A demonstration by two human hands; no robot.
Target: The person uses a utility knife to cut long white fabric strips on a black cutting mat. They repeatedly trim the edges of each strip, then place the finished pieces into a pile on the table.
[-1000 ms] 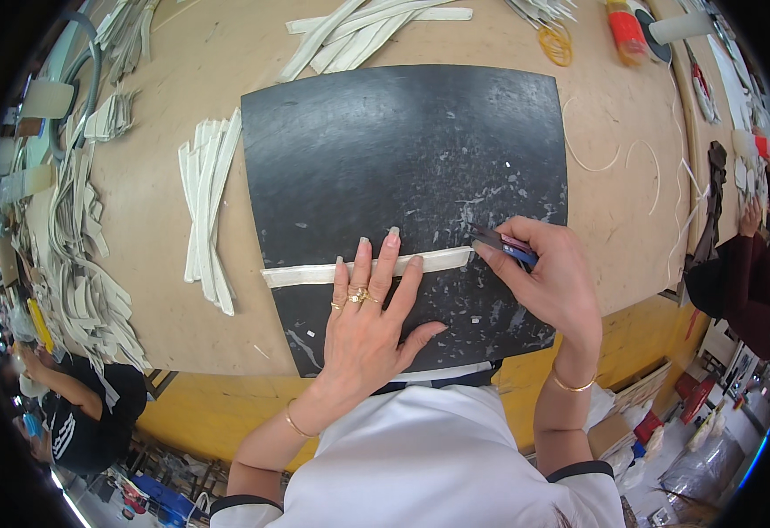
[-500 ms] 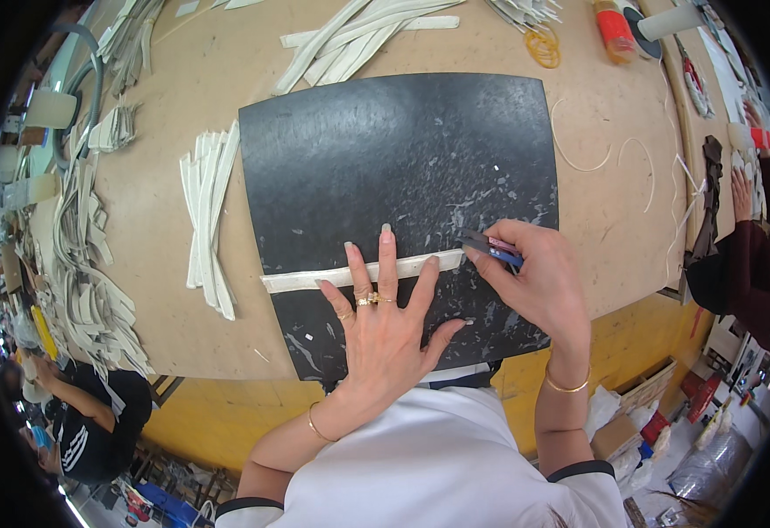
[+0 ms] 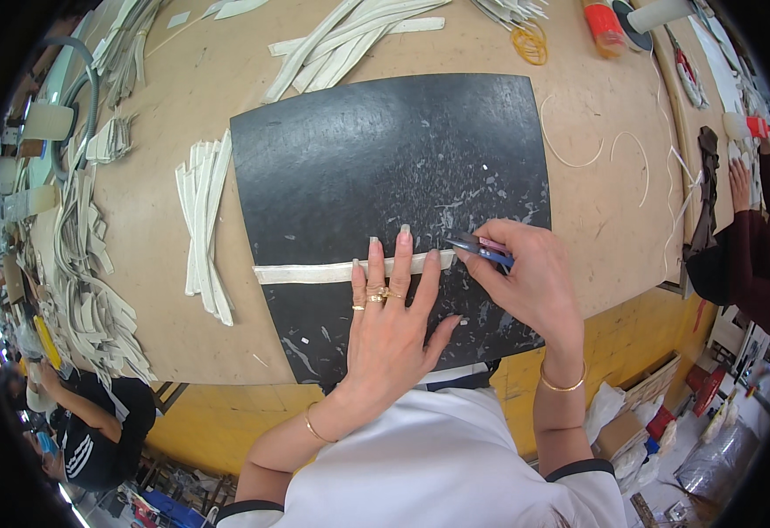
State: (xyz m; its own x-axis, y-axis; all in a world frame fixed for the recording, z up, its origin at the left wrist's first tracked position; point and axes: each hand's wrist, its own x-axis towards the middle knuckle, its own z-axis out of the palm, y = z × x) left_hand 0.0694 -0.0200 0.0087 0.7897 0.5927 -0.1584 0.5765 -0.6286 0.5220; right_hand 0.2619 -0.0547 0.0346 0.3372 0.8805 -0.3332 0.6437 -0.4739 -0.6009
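A narrow off-white strip [image 3: 301,274] lies across a scuffed black mat [image 3: 341,167]. My left hand [image 3: 394,326] rests flat on it, fingers stretched out, pressing the strip near its right end. In my right hand [image 3: 534,273] is a pair of small snips [image 3: 481,246] with dark blades and red and blue handles. Their tips are at the strip's right end; whether they touch it I cannot tell. The fingers of the right hand partly cover the handles.
Bundles of off-white strips lie beside the mat [image 3: 202,229], beyond it [image 3: 350,40] and at far left [image 3: 94,299]. Yellow rubber bands [image 3: 530,44], an orange-red bottle [image 3: 605,28] and thin cord [image 3: 569,158] are on the right. Other people work at both sides.
My left hand's fingers have drawn closer together and shifted right along the strip, uncovering more of its left part. The snips stay at the strip's right end.
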